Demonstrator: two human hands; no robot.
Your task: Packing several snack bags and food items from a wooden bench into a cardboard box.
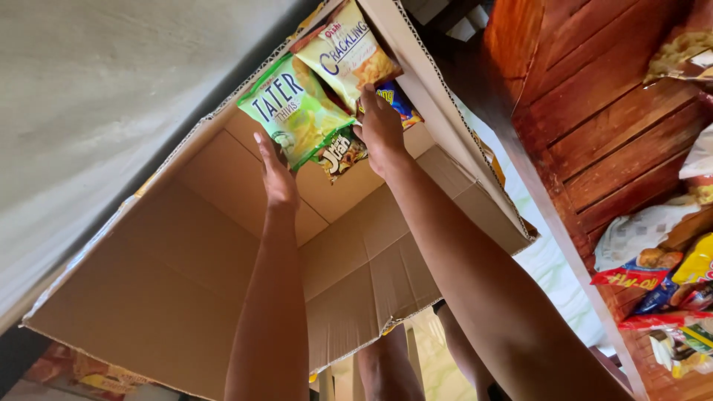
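green snack bag [293,111] atop cardboard box [186,282]

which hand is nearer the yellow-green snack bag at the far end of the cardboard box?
Right. The right hand touches the yellow-green snack bag at its lower edge; the left hand sits farther back, against the green chip bag.

Two hands are yours, the left hand [276,174] and the right hand [380,130], both reaching into one cardboard box [171,282]. Four snack bags sit at your fingertips: one green bag [293,108] on your left hand, one pale yellow bag [349,52] above your right hand, one small dark bag [340,152] between your hands, and one blue bag [397,100] just behind your right hand. Far right of your right hand, one wooden shelf [594,111] carries a pile of snack packets [668,282], too jumbled to count.
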